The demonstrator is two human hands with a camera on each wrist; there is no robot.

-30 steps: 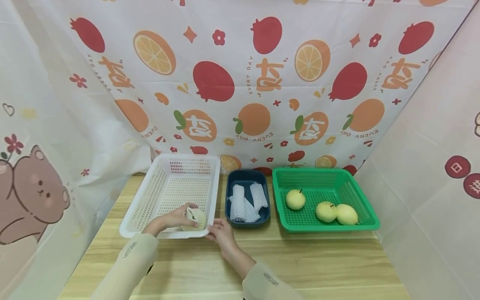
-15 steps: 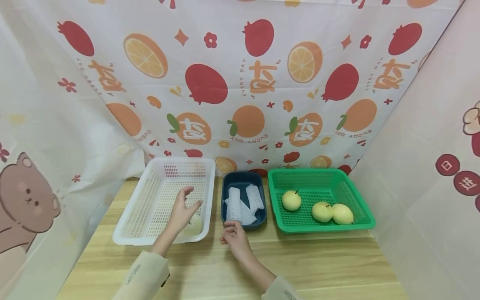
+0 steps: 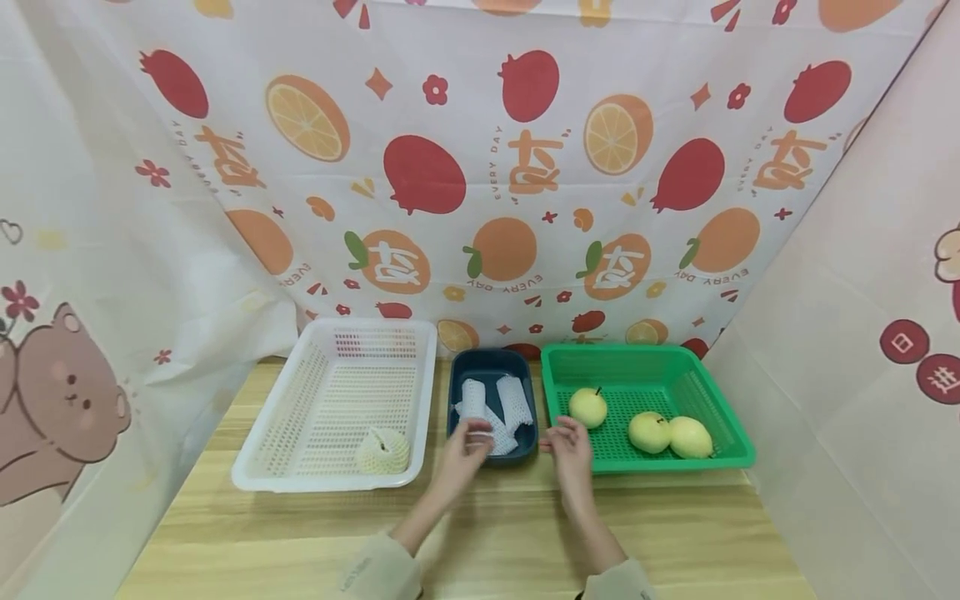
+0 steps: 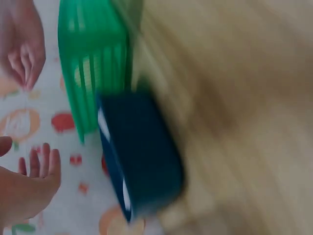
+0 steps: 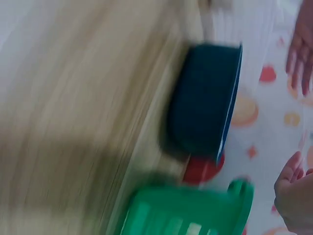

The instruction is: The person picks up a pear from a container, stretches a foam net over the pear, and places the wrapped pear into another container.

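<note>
The person's left hand (image 3: 459,461) and right hand (image 3: 572,458) are apart, fingers loosely bent and holding nothing: the left by a dark blue rectangular tray (image 3: 489,360) with white foam-net sleeves (image 3: 514,402), the right by a green plastic basket (image 3: 667,467) with three round yellow pears (image 3: 648,432). Over there, a rounded cream foam-net bundle (image 3: 383,454) sits in the white perforated basket's (image 3: 363,375) near right corner.

Before me, white tubular foam-mesh sleeves (image 3: 514,402) lie in a dark-blue rounded plastic tray (image 3: 489,365); three round yellow pears (image 3: 588,407), two close together, sit in a green perforated plastic basket (image 3: 615,364).
</note>
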